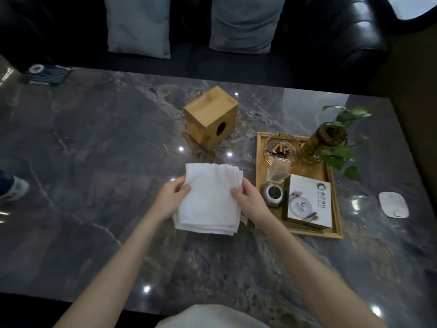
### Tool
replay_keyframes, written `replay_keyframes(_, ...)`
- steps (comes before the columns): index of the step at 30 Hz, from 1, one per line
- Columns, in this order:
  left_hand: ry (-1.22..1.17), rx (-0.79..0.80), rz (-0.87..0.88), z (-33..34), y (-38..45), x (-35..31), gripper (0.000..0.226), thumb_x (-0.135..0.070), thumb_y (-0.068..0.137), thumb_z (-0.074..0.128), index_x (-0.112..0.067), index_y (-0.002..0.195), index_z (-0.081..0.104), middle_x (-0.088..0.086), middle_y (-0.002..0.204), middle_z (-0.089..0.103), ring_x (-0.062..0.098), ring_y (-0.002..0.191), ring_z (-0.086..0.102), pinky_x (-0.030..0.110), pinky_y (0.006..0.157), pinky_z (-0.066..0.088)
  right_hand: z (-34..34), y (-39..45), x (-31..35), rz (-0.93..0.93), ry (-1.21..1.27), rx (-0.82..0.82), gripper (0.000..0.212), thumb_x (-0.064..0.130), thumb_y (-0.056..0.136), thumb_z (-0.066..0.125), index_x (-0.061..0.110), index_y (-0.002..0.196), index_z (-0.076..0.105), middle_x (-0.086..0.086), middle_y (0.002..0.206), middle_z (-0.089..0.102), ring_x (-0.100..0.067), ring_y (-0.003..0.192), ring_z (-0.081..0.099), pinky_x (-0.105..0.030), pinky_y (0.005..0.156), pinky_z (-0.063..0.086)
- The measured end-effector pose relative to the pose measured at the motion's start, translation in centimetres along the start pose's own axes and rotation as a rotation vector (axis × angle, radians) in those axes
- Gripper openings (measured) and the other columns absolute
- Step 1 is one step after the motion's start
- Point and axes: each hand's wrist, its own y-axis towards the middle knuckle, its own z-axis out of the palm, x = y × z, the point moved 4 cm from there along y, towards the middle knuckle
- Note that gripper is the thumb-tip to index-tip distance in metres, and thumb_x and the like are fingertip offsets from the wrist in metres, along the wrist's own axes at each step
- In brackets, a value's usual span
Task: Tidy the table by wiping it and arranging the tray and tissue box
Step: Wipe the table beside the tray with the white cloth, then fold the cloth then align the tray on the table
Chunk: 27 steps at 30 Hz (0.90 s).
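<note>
1 folded white cloth point(209, 197) is pinched at its sides by the left hand point(171, 198) and right hand point(250, 201), mid-table point(82, 162). 1 tissue box point(211, 117) lies behind it; 1 tray point(298, 229) sits just right. Left half bare.

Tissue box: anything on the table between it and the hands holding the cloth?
Nothing visible. Both hands, left hand and right hand, grip the folded white cloth; bare marble table lies between the cloth's far edge and the wooden tissue box. The tray sits off to the right.
</note>
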Motion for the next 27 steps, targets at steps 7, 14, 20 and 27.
replay_keyframes(7,0.274,-0.136,-0.031,0.4,2.6,2.2,0.028,-0.013,0.088,0.054,-0.006,0.114,0.063,0.011,0.105,0.069,0.013,0.088,0.055,0.021,0.073,0.036,1.2,2.5,-0.6,-0.036,-0.323,-0.148,0.024,0.011,0.092,0.047,0.011,0.116,0.049,-0.009,0.108,0.061,-0.022,0.099,0.056,-0.021,0.071,0.040)
replay_keyframes(14,0.604,-0.253,0.113,1.5,2.4,3.9,0.044,-0.009,0.088,0.052,-0.003,0.130,0.045,0.019,0.132,0.051,0.034,0.119,0.047,0.040,0.098,0.038,2.7,2.0,-1.1,-0.216,-0.802,-0.223,0.059,0.001,0.093,0.034,0.003,0.145,0.006,-0.021,0.153,0.016,-0.035,0.140,0.019,-0.041,0.115,0.021)
replay_keyframes(20,0.911,-0.156,0.118,2.5,2.0,5.8,0.048,-0.017,0.096,0.034,-0.008,0.142,0.025,0.008,0.152,0.029,0.030,0.140,0.023,0.048,0.109,0.025,2.9,2.3,-3.4,-0.235,-1.163,-0.078,0.055,0.006,0.097,0.021,0.001,0.144,-0.007,-0.017,0.157,-0.009,-0.030,0.144,-0.009,-0.037,0.118,0.002)
replay_keyframes(27,0.914,-0.188,0.091,3.2,2.1,1.7,0.037,-0.019,0.095,0.032,-0.007,0.126,0.048,0.010,0.142,0.043,0.024,0.136,0.030,0.043,0.109,0.023,-0.4,-0.1,0.6,-0.273,-0.909,0.005,0.041,0.013,0.099,0.032,0.005,0.139,0.034,-0.013,0.149,0.034,-0.027,0.138,0.028,-0.036,0.113,0.025)
